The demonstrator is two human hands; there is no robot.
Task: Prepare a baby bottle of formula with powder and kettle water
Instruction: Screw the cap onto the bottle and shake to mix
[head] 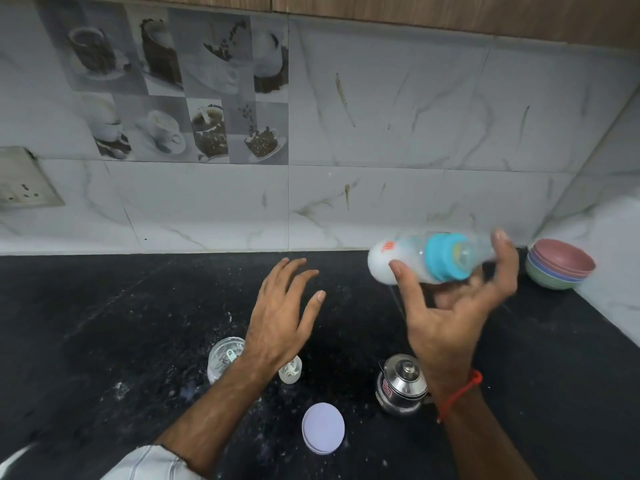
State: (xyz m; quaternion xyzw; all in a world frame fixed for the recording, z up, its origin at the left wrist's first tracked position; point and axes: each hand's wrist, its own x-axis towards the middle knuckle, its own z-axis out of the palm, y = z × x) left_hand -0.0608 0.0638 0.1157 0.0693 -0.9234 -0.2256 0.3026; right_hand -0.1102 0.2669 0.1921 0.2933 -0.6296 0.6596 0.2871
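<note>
A clear baby bottle [441,258] with a blue collar, a clear cap and white milky liquid inside lies sideways in the air over the black counter [104,323]. My right hand [446,323] holds it end to end, thumb on the base and a fingertip on the cap; the bottle looks motion-blurred. My left hand [277,320] hovers to the left of it, fingers spread, holding nothing. A small steel kettle [401,382] stands below my right wrist. A glass jar [225,358] with powder and a scoop sits partly behind my left wrist.
A round white lid [323,433] lies flat near the counter's front. A small clear cap [290,371] stands beside my left wrist. Stacked pastel bowls [559,263] sit in the back right corner. Powder specks dot the counter. A wall socket [24,181] is at far left.
</note>
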